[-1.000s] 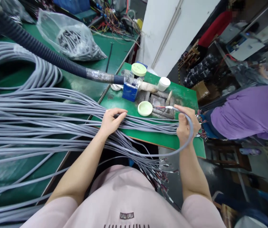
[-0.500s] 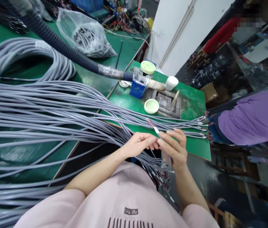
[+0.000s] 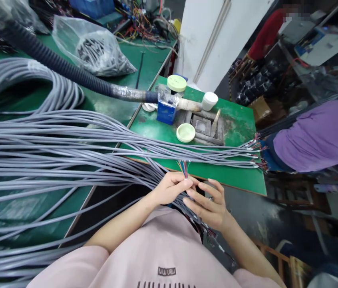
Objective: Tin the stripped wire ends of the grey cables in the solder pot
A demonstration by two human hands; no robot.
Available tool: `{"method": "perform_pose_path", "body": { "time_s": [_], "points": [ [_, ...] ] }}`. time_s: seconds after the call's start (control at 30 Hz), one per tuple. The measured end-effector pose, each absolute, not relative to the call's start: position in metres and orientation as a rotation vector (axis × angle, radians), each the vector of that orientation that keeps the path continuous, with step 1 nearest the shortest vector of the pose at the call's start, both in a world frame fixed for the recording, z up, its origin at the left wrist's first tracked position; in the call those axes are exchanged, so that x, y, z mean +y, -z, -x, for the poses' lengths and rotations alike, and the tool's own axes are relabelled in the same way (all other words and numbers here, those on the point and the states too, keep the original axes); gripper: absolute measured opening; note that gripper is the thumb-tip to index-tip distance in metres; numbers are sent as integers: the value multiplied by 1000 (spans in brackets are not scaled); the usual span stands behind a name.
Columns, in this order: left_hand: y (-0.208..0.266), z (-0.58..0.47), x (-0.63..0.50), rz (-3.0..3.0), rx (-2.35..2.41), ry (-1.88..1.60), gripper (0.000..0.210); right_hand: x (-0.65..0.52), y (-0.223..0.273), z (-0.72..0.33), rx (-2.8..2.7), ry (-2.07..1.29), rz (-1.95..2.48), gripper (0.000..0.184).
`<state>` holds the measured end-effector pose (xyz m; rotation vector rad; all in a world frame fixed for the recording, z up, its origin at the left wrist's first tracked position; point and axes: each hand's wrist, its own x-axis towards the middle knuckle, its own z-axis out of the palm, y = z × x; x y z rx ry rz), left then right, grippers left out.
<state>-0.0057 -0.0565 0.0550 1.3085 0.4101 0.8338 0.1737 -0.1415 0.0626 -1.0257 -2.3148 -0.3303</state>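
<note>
Several colored wires (image 3: 183, 167) now fan upward in the head view; half a second ago they were one slim bunch poking up-left past the right hand (image 3: 212, 206). Left hand (image 3: 169, 189) pinches their base by the green bench's (image 3: 235, 176) near edge. Right fingers curl beside it, can't tell if gripping. Looks like the strands are spread now.

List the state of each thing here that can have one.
Left hand: pinching the wires
Right hand: half curled, close to the left hand; grip unclear
Wires: held, fanned out at the tips
Cables: loosely bunched
Coil: wound
Bag: partly filled
Green dish: open side up
Hose: bent
</note>
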Motion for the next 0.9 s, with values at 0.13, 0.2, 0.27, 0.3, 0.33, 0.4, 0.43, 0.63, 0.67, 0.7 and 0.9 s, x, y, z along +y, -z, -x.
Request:
{"method": "perform_pose_path", "body": {
  "time_s": [0.13, 0.2, 0.27, 0.3, 0.33, 0.4, 0.43, 0.63, 0.67, 0.7, 0.9],
  "points": [
    [-54, 5, -56, -1297, 395, -815, 39, -142, -62, -172, -2285, 332, 1017, 28],
    [-53, 4, -57, -1289, 404, -801, 40, -142, -62, -172, -2274, 332, 1027, 27],
    [-50, 3, -57, -1279, 404, -798, 41, -143, -60, -172, -2269, 326, 1037, 28],
    [-49, 3, -57, -1272, 399, -796, 42, -144, -59, -172, -2268, 323, 1039, 29],
    [-49, 3, -57, -1266, 394, -793, 42, -144, -58, -173, -2267, 320, 1042, 29],
    [-48, 3, -57, -1254, 391, -786, 43, -144, -56, -173, -2262, 319, 1051, 30],
    [-48, 3, -57, -1251, 395, -782, 43, -145, -56, -173, -2260, 318, 1057, 30],
    [-47, 2, -57, -1225, 420, -788, 42, -142, -57, -169, -2193, 247, 1073, 28],
    [-47, 2, -57, -1224, 429, -788, 41, -142, -58, -168, -2184, 229, 1066, 28],
    [-47, 2, -57, -1225, 438, -786, 42, -142, -59, -167, -2179, 214, 1059, 28],
    [-47, 1, -56, -1227, 440, -782, 44, -141, -59, -168, -2185, 160, 1041, 30]
  ]
}}
